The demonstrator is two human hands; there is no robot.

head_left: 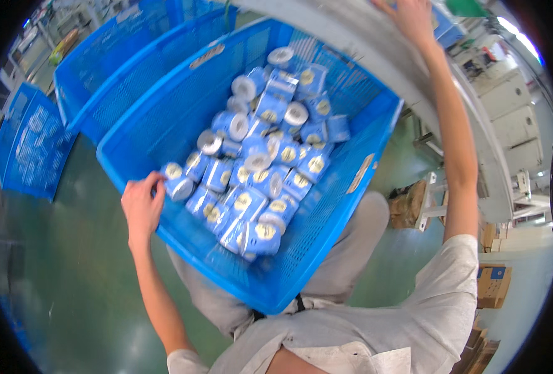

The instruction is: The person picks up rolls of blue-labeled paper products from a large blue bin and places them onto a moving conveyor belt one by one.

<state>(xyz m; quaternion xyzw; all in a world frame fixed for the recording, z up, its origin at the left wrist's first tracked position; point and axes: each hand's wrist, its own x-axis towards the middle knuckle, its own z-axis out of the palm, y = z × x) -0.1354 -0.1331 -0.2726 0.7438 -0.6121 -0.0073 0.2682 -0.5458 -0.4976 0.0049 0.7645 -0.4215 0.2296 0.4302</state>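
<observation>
A large blue plastic basket (pixel 183 81) sits tilted in front of me above my lap. Inside lies a loose heap of blue-and-white wrapped rolls (pixel 267 181) with round yellowish labels, some showing white ends. My left hand (pixel 143 207) is closed at the basket's left rim, its fingertips bent over the edge beside one roll (pixel 178 188). Stretched far up to the right, my right hand (pixel 413 25) is over the pale grey work surface. Its thumb points left, but the other fingertips are cut off by the picture's upper edge, so what they touch is hidden.
More blue baskets (pixel 80 81) stand behind on the left, and a separate one (pixel 36 143) is on the green floor (pixel 77 268). The pale bench edge (pixel 476 131) runs along the right. Cardboard boxes (pixel 493 285) are at lower right, and a brown bag (pixel 407 202) lies under the bench.
</observation>
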